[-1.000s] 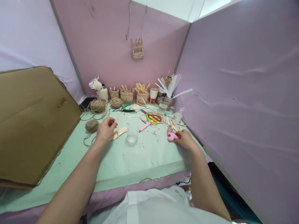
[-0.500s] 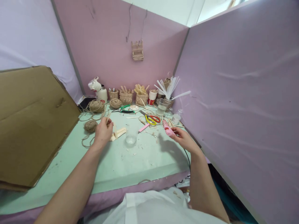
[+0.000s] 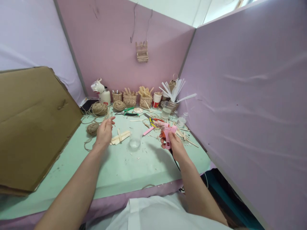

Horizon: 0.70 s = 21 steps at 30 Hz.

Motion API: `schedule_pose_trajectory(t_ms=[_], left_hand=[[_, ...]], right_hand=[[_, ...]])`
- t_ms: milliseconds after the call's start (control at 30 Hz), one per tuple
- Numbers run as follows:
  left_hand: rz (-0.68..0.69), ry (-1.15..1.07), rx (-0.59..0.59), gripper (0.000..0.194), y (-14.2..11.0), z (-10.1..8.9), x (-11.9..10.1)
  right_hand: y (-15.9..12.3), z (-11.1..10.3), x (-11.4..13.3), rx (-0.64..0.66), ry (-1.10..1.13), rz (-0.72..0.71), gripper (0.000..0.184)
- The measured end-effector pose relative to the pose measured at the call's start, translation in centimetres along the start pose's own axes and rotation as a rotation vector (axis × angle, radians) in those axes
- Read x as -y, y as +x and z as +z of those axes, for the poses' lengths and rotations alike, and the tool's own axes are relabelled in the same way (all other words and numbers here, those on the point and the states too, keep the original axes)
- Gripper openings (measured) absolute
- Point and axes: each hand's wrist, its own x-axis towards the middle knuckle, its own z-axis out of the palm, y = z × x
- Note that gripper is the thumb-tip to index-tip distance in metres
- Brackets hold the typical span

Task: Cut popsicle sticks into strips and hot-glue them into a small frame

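My right hand (image 3: 176, 145) is wrapped round the handle of a pink hot glue gun (image 3: 170, 128), whose nozzle points left over the table. A dark cord trails from the base of its handle. On the left, my left hand (image 3: 104, 132) is raised with fingertips pinched together; what sits between them is too small to make out. Close to it lie flat wooden sticks joined with a crosspiece (image 3: 119, 137). A clear plastic cup (image 3: 135, 142) stands between my hands. Behind the glue gun are scissors with yellow and red handles (image 3: 151, 122), partly covered by it.
Twine balls (image 3: 92, 129) lie at the left beside a big cardboard sheet (image 3: 35, 127). Green-handled pliers (image 3: 130, 114), a pink cutter (image 3: 148, 131) and wood scraps lie on the table. Stick-filled baskets (image 3: 129, 100) and a glass jug (image 3: 167, 110) line the back.
My right hand has turned the glue gun from pointing away to pointing left, moving it slightly left. My left hand has shifted slightly left and up, uncovering more of the joined sticks.
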Motion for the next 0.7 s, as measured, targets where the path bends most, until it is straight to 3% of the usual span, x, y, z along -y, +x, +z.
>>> schedule_pose_trajectory(t_ms=[133, 233, 500, 700], left_hand=[[-0.133, -0.399, 0.07, 0.04, -0.4, -0.2, -1.1], [-0.259, -0.611, 0.207, 0.037, -0.8, -0.7, -2.2], [-0.343, -0.765, 0.451, 0.016, -0.9, -1.8, -2.3], [-0.397, -0.796, 0.427, 0.013, -0.9, -2.1, -2.2]], right_hand=[[-1.5, 1.5, 0.6, 0.068, -0.011, -0.032, 0.037], [-2.4, 1.9, 1.0, 0.139, -0.026, -0.021, 0.037], [-3.4, 3.1, 0.1, 0.255, -0.062, 0.035, 0.038], [-3.9, 3.7, -0.2, 0.307, -0.094, 0.052, 0.038]])
